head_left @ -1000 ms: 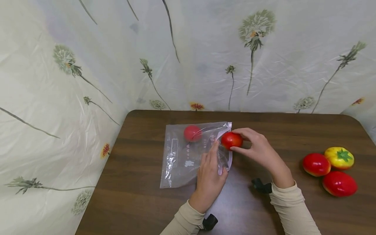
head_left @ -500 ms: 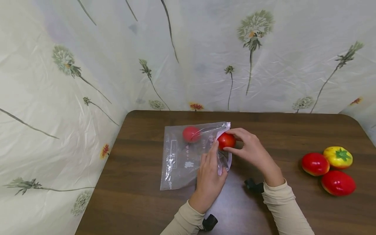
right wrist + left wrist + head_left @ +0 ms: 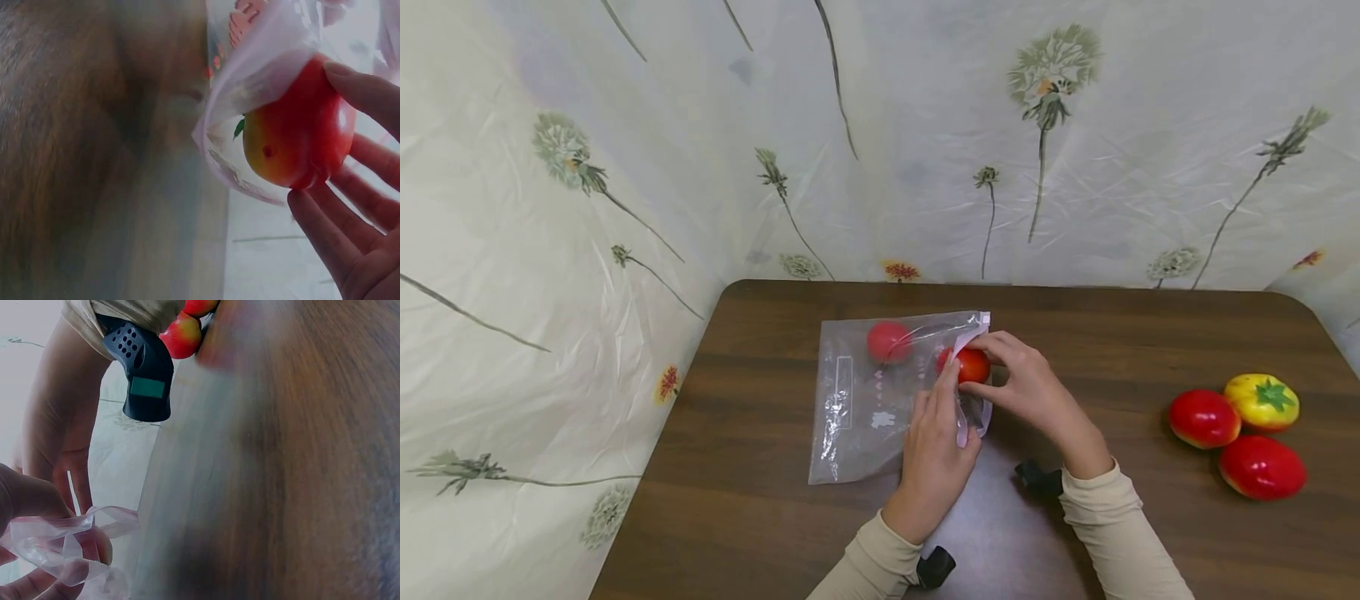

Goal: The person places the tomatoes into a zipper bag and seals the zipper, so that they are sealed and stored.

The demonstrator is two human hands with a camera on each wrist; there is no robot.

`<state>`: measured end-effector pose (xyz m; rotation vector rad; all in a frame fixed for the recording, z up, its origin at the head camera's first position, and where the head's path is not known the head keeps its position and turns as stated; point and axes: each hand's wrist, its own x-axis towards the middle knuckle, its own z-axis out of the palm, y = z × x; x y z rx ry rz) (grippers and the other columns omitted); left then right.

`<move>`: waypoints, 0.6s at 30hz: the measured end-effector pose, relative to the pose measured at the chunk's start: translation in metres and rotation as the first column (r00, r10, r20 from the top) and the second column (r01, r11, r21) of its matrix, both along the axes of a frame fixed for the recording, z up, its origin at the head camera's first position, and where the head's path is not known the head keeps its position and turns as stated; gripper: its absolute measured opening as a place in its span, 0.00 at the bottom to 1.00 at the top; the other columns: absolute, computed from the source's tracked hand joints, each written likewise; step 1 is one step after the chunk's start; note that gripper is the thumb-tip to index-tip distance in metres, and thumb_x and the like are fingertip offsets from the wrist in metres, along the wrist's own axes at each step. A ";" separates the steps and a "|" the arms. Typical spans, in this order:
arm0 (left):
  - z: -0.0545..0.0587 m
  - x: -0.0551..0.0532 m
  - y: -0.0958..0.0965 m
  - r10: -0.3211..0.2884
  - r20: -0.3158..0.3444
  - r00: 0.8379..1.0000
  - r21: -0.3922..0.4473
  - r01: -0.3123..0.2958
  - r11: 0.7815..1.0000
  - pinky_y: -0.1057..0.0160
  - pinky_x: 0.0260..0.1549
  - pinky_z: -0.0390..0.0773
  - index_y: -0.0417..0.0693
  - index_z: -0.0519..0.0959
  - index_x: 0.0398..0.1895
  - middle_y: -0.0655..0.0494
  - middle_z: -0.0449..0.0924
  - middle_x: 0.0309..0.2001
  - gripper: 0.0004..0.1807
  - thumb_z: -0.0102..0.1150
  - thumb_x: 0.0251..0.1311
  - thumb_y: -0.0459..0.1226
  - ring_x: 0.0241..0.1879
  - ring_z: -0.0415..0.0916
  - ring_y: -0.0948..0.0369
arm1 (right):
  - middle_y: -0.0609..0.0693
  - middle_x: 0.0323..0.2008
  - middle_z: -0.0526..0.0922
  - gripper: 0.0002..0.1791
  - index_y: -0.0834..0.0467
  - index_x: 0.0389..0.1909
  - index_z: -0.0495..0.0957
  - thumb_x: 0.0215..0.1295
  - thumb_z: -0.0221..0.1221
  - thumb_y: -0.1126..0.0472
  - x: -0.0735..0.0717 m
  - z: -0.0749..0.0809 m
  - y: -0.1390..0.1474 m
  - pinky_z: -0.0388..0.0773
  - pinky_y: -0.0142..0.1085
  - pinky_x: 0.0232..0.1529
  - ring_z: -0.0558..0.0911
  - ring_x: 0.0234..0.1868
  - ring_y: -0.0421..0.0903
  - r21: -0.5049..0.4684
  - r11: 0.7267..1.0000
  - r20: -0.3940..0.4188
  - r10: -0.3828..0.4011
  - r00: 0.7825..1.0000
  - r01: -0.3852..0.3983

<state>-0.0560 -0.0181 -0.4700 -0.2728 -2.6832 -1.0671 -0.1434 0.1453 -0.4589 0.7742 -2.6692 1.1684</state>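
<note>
A clear zip bag (image 3: 850, 454) with a pink rim lies flat on the table, its mouth towards the right. Inside it, near the far side, is a round red fruit (image 3: 889, 342). At the mouth my left hand (image 3: 934, 450) holds the rim, thumb on one side and fingers on the other. My right hand (image 3: 1033, 387) grips another red fruit (image 3: 974, 365) between thumb and fingers, partly within the bag's mouth. In the right wrist view this fruit (image 3: 306, 128) shows a yellow patch and a green leaf. The rim (image 3: 215, 103) curves around its front part.
On the right of the brown table (image 3: 760, 525) sit a yellow fruit (image 3: 1262, 402) with a green top and two glossy red fruits, one round (image 3: 1205, 419) and one longer (image 3: 1262, 468). A flower-patterned sheet (image 3: 910, 167) hangs behind the table and along its left.
My right hand has moved left with the red fruit, from outside the rim to partly inside the bag. The left hand keeps its hold on the bag's mouth.
</note>
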 end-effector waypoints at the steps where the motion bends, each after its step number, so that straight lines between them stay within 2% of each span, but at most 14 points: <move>1: 0.000 0.000 0.000 -0.001 -0.002 1.000 0.000 0.001 1.000 0.70 0.43 0.82 0.55 0.55 0.82 0.58 0.72 0.73 0.56 0.78 0.52 0.35 0.52 0.73 0.60 | 0.58 0.53 0.83 0.32 0.59 0.56 0.81 0.48 0.80 0.64 0.000 -0.001 -0.001 0.85 0.51 0.51 0.86 0.51 0.57 0.000 1.000 0.002 0.000 1.000 0.000; 8: 0.001 0.001 0.000 -0.010 -0.003 1.000 0.008 0.010 1.000 0.70 0.44 0.82 0.56 0.55 0.82 0.58 0.73 0.72 0.56 0.79 0.52 0.35 0.52 0.72 0.60 | 0.58 0.60 0.81 0.35 0.59 0.62 0.80 0.51 0.78 0.64 -0.003 -0.002 -0.008 0.83 0.51 0.56 0.84 0.55 0.56 0.024 1.000 0.035 0.007 0.999 -0.008; 11: 0.001 0.001 0.000 -0.012 -0.017 1.000 0.005 0.012 1.000 0.70 0.44 0.82 0.55 0.56 0.82 0.58 0.73 0.73 0.55 0.78 0.52 0.35 0.52 0.73 0.60 | 0.59 0.62 0.80 0.35 0.58 0.63 0.79 0.51 0.78 0.64 -0.006 -0.003 -0.010 0.82 0.52 0.57 0.83 0.56 0.57 0.028 1.000 0.023 0.010 1.000 -0.011; 16: 0.000 0.002 0.002 -0.014 -0.058 0.998 -0.010 0.013 1.000 0.69 0.42 0.82 0.53 0.57 0.80 0.55 0.78 0.67 0.54 0.78 0.51 0.34 0.53 0.74 0.58 | 0.59 0.55 0.84 0.30 0.61 0.56 0.82 0.49 0.79 0.66 -0.009 -0.005 -0.012 0.84 0.53 0.54 0.84 0.50 0.55 0.035 0.999 -0.028 0.004 1.000 -0.003; 18: -0.001 0.002 0.003 -0.014 -0.072 0.997 -0.015 0.013 1.000 0.69 0.42 0.81 0.54 0.57 0.80 0.55 0.79 0.66 0.54 0.78 0.51 0.34 0.52 0.74 0.58 | 0.59 0.51 0.85 0.27 0.61 0.53 0.83 0.49 0.78 0.67 -0.011 -0.005 -0.013 0.85 0.52 0.51 0.85 0.47 0.54 0.037 0.999 -0.022 0.001 1.000 0.000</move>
